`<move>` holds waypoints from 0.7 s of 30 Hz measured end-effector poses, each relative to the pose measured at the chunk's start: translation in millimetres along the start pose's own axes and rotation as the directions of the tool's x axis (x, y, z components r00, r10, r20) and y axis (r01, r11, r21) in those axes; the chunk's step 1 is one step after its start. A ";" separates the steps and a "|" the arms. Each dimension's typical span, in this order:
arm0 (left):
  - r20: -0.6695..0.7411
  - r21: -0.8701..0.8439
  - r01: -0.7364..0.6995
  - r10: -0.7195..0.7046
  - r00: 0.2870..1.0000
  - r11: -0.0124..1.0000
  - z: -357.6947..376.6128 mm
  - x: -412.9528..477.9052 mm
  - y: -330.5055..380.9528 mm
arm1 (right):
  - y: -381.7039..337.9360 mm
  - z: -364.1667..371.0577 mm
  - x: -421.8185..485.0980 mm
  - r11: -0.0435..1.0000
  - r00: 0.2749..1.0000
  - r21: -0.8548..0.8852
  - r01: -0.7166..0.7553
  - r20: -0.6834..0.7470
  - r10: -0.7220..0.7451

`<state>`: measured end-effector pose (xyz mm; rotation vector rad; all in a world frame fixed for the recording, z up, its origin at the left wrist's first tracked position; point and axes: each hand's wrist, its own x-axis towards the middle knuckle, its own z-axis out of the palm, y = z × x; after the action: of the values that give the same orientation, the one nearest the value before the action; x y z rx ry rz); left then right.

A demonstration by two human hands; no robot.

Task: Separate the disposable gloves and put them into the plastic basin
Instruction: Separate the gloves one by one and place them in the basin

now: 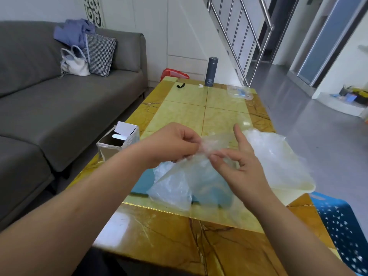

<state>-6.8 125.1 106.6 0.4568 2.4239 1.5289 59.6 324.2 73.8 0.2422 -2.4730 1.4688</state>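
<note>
- The left hand [173,144] pinches a clear disposable glove [211,144] with curled fingers, above the table [199,236].
- The right hand [239,166] pinches the same glove between thumb and a fingertip, index finger raised.
- The cream plastic basin [298,188], just right of the hands, holds crumpled clear gloves [266,148].
- A loose pile of gloves [179,186] lies on the table below the hands.
- The open cardboard box [111,150] stands at the left edge; I cannot tell its contents.

Both hands [209,154] pinching clear gloves [191,176]
</note>
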 end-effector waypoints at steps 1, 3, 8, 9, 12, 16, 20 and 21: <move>0.064 0.004 -0.005 0.005 0.998 1.000 -0.3 -2.8 3.9 | -0.5 -4.6 2.6 0.999 1.000 0.053 -0.009 -0.004 0.009; 0.153 -0.019 -0.006 0.009 0.988 1.000 -0.6 -5.1 7.9 | -1.0 -13.5 4.3 0.958 0.996 0.274 -0.088 0.047 0.079; 0.064 -0.303 0.068 -0.051 0.997 0.950 5.6 11.5 -0.2 | 7.8 -36.2 1.0 0.780 0.949 0.554 -0.290 0.061 0.309; 0.076 -0.389 0.108 -0.085 0.994 0.915 6.7 15.1 -6.3 | 9.1 -38.9 1.0 0.753 0.939 0.580 -0.310 0.063 0.338; 0.278 -0.491 0.232 -0.101 0.955 0.840 27.5 27.1 -14.1 | 10.3 -53.7 2.4 0.712 0.923 0.607 -0.352 0.099 0.372; 0.254 -0.533 0.238 -0.114 0.960 0.812 68.5 44.7 11.1 | 20.8 -81.6 1.8 0.837 0.911 0.387 -0.387 0.022 0.411; -0.021 -0.414 0.187 -0.215 0.976 0.891 97.4 81.7 34.8 | 32.0 -123.0 -11.3 0.909 0.908 -0.020 -0.416 -0.055 0.414; -0.050 -0.413 0.175 -0.214 0.976 0.894 104.5 92.2 39.5 | 32.6 -130.5 -14.4 0.904 0.904 -0.006 -0.427 -0.012 0.427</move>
<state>-48.7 263.2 94.8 0.0555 2.0517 1.9291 81.8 454.6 102.0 -0.3352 -2.6354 1.6061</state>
